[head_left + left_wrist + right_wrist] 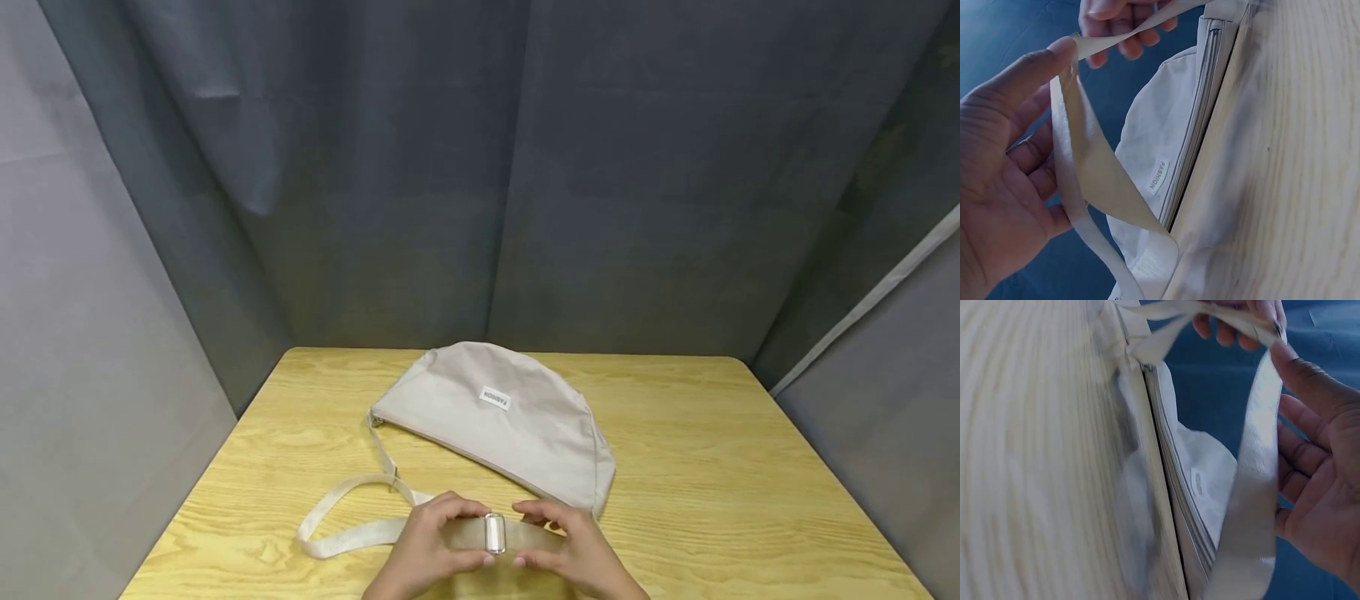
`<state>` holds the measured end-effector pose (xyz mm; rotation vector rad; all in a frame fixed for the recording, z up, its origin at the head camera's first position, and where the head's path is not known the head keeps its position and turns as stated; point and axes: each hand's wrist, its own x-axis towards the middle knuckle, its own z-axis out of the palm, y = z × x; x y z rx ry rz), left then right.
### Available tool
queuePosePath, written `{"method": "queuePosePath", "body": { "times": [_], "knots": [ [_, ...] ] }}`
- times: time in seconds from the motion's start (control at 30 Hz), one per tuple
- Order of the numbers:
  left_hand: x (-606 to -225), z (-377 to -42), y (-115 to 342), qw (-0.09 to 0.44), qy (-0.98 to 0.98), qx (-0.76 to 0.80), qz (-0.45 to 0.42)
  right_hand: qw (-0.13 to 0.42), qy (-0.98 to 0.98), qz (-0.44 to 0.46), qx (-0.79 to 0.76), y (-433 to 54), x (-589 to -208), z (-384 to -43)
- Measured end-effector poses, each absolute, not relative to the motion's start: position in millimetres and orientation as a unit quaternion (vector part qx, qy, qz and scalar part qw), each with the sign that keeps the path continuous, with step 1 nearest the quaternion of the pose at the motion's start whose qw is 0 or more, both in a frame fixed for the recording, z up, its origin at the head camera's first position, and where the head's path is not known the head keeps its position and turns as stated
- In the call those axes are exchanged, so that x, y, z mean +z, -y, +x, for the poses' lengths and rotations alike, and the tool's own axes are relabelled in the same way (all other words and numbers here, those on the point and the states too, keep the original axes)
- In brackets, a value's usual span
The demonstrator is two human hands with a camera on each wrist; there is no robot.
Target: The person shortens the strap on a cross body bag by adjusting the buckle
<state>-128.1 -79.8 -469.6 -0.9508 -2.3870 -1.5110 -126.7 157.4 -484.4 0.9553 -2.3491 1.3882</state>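
Note:
A light beige half-round shoulder bag [510,429] lies on the table, its white label [495,398] upside down. Its webbing strap [360,536] loops out to the left and runs up through both hands. Between the hands, raised near the front edge, is a shiny metal strap slider [495,533]. My left hand [438,542] pinches the strap by its edges at the left of the slider, thumb below and fingers above. My right hand [573,546] holds the strap's edges just right of the slider. In the right wrist view the bag's zipper [1175,469] looks closed.
The wood-grain table [712,475] has rounded far corners. Dark curtains [390,183] hang behind it, with paler grey panels [90,333] on either side. A second small metal fitting [393,473] sits on the strap near the bag's left end.

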Motion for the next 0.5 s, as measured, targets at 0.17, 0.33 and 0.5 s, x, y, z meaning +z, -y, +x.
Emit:
{"method": "queuePosePath", "body": {
  "times": [0.17, 0.33, 0.5],
  "knots": [
    [-450, -121, 79, 0.077, 0.789, -0.524, -0.311, 0.115, 0.810, 0.313, 0.482, -168, -484, -128],
    [-440, -118, 79, 0.078, 0.781, -0.530, -0.323, 0.109, 0.804, 0.315, 0.492, -172, -487, -129],
    [-465, -127, 80, 0.087, 0.774, -0.526, -0.341, 0.080, 0.800, 0.291, 0.518, -172, -489, -130]
  ]
}}
